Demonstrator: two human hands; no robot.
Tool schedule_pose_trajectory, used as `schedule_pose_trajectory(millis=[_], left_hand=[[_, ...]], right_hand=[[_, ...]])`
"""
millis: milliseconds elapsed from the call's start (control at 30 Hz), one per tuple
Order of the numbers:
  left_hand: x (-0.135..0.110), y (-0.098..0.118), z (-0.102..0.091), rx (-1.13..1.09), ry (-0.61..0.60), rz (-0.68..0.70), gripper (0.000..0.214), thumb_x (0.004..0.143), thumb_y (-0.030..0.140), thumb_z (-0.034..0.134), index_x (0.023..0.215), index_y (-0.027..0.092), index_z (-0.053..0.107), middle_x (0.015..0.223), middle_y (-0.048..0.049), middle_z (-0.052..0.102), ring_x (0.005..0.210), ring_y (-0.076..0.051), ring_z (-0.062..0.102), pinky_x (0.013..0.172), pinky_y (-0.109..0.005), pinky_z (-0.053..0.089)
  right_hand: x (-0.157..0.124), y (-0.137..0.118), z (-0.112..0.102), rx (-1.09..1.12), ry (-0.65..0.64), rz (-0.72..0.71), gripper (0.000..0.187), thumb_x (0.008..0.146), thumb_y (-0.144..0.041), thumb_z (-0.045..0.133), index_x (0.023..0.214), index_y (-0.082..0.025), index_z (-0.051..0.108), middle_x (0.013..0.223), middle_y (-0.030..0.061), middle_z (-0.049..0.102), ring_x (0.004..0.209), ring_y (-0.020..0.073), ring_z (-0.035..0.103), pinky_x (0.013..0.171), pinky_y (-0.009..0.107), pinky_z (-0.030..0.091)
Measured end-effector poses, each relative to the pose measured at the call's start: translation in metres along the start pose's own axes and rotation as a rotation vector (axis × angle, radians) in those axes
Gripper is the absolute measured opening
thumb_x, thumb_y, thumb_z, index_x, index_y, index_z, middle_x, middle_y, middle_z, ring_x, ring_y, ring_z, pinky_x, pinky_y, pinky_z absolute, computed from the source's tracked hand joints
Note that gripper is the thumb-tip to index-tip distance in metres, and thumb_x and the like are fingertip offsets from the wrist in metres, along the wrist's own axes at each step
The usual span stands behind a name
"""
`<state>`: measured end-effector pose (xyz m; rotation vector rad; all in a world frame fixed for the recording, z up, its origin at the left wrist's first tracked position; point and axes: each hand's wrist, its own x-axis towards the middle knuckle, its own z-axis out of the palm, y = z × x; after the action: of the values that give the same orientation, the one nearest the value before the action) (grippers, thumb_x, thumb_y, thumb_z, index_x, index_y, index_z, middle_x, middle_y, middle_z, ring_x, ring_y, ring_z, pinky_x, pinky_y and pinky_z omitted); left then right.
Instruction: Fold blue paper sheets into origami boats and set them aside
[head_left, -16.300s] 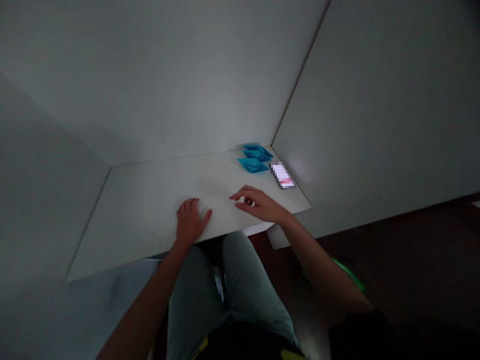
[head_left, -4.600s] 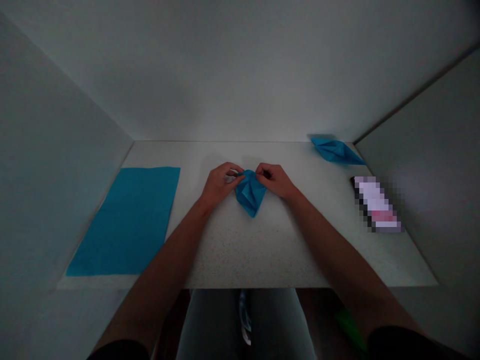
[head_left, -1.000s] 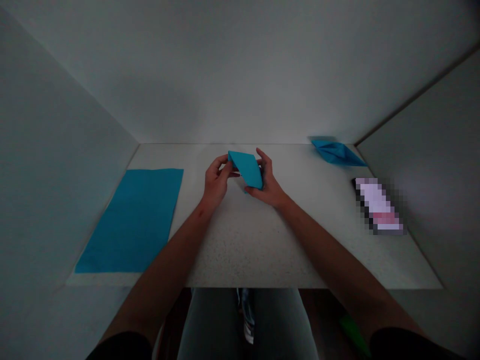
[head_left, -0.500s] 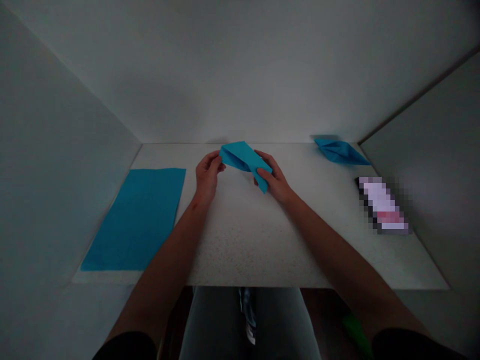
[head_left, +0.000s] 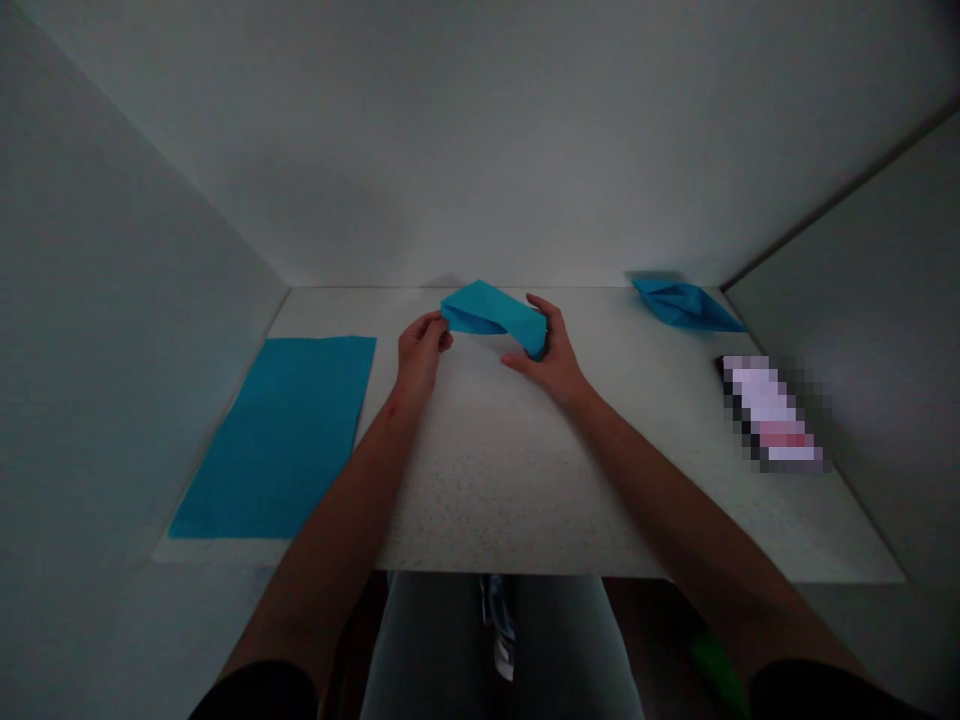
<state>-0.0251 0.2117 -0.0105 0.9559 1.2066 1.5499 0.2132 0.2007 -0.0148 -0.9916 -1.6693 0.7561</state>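
Note:
A folded blue paper piece (head_left: 491,305) is held up over the middle of the table, with a slit-like opening along its lower edge. My left hand (head_left: 421,348) pinches its left tip between thumb and fingers. Around the right end, my right hand (head_left: 555,355) is spread, thumb below and fingers above and behind. That end lies inside the curve of the hand, against or close to the palm; the thumb is off the paper.
A flat blue sheet (head_left: 281,435) lies at the left of the white table (head_left: 480,500). At the back right rests another folded blue paper shape (head_left: 684,305), with a pixelated phone (head_left: 772,412) in front of it. Walls enclose the back and both sides.
My right thumb has let go of the paper and my right fingers have spread. The flap that pointed down at the right end now shows rounded inside the hand. My left hand keeps its pinch.

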Motion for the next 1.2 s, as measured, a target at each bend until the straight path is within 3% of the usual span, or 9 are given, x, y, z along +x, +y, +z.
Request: schedule_pose_trajectory(millis=[67, 167, 367, 500, 700, 833, 967, 1100, 1200], left_hand=[[0.0, 0.0, 0.001, 0.0, -0.006, 0.018, 0.02, 0.08, 0.04, 0.076, 0.087, 0.021, 0.075, 0.07, 0.002, 0.06, 0.061, -0.011, 0.054, 0.062, -0.026, 0.047], [-0.001, 0.002, 0.002, -0.013, -0.011, 0.023, 0.018, 0.077, 0.037, 0.077, 0.085, 0.021, 0.076, 0.068, 0.0022, 0.06, 0.06, -0.011, 0.053, 0.061, -0.025, 0.045], [-0.001, 0.003, 0.001, -0.011, -0.007, -0.014, 0.018, 0.073, 0.036, 0.077, 0.082, 0.021, 0.077, 0.067, 0.0015, 0.062, 0.061, -0.011, 0.054, 0.06, -0.026, 0.046], [0.001, 0.002, -0.003, 0.01, -0.037, -0.012, 0.019, 0.075, 0.039, 0.078, 0.081, 0.021, 0.075, 0.068, 0.0009, 0.061, 0.061, -0.012, 0.055, 0.06, -0.026, 0.046], [0.003, -0.001, -0.005, -0.002, -0.075, -0.041, 0.02, 0.077, 0.041, 0.077, 0.082, 0.022, 0.077, 0.066, 0.0011, 0.058, 0.06, -0.013, 0.054, 0.059, -0.027, 0.046], [0.003, 0.0, -0.004, 0.016, -0.056, -0.019, 0.026, 0.084, 0.047, 0.077, 0.087, 0.022, 0.078, 0.067, 0.0007, 0.057, 0.061, -0.014, 0.054, 0.06, -0.028, 0.046], [-0.008, 0.002, 0.0, 0.123, -0.089, 0.162, 0.055, 0.083, 0.067, 0.083, 0.117, 0.023, 0.078, 0.103, -0.0083, 0.073, 0.085, -0.019, 0.068, 0.071, -0.03, 0.055], [-0.029, -0.004, 0.01, 0.3, -0.327, 0.39, 0.112, 0.059, 0.07, 0.102, 0.152, 0.029, 0.058, 0.15, -0.0198, 0.062, 0.125, -0.032, 0.068, 0.089, -0.04, 0.06], [-0.038, -0.009, 0.016, 0.356, -0.416, 0.41, 0.111, 0.068, 0.064, 0.101, 0.16, 0.03, 0.05, 0.156, -0.0219, 0.058, 0.126, -0.033, 0.069, 0.091, -0.043, 0.061]], right_hand=[[-0.002, -0.002, 0.0, -0.078, 0.019, -0.009, 0.105, 0.079, -0.082, 0.085, 0.162, -0.031, 0.044, 0.142, 0.0153, 0.064, 0.125, 0.0337, 0.065, 0.101, 0.05, 0.06], [-0.003, -0.001, 0.0, -0.112, 0.101, 0.071, 0.082, 0.092, -0.077, 0.074, 0.155, -0.031, 0.052, 0.13, 0.012, 0.069, 0.11, 0.0306, 0.069, 0.093, 0.047, 0.061], [0.001, 0.004, -0.003, -0.022, 0.221, 0.147, 0.07, 0.105, -0.072, 0.058, 0.162, -0.032, 0.047, 0.102, 0.0038, 0.071, 0.088, 0.0233, 0.069, 0.081, 0.04, 0.059], [0.003, 0.001, -0.006, -0.035, 0.204, 0.16, 0.057, 0.105, -0.075, 0.056, 0.135, -0.029, 0.069, 0.107, 0.0062, 0.074, 0.088, 0.0218, 0.069, 0.078, 0.038, 0.059], [-0.001, -0.006, -0.006, -0.154, 0.091, 0.018, 0.078, 0.084, -0.073, 0.085, 0.146, -0.029, 0.065, 0.138, 0.014, 0.071, 0.103, 0.0276, 0.07, 0.088, 0.047, 0.062], [-0.001, -0.004, -0.005, -0.09, 0.11, 0.116, 0.062, 0.091, -0.065, 0.081, 0.138, -0.028, 0.066, 0.124, 0.0104, 0.075, 0.099, 0.0264, 0.072, 0.084, 0.044, 0.062], [0.001, -0.002, -0.004, -0.027, 0.153, 0.183, 0.043, 0.101, -0.062, 0.067, 0.128, -0.027, 0.065, 0.109, 0.0062, 0.075, 0.087, 0.022, 0.069, 0.075, 0.038, 0.059], [0.002, -0.005, -0.002, -0.068, 0.16, 0.172, 0.043, 0.104, -0.066, 0.062, 0.125, -0.028, 0.063, 0.104, 0.0051, 0.075, 0.083, 0.0213, 0.066, 0.072, 0.037, 0.055], [0.001, -0.007, -0.002, -0.083, 0.161, 0.177, 0.043, 0.106, -0.068, 0.057, 0.124, -0.029, 0.062, 0.093, 0.0025, 0.072, 0.078, 0.0209, 0.064, 0.069, 0.036, 0.051]])
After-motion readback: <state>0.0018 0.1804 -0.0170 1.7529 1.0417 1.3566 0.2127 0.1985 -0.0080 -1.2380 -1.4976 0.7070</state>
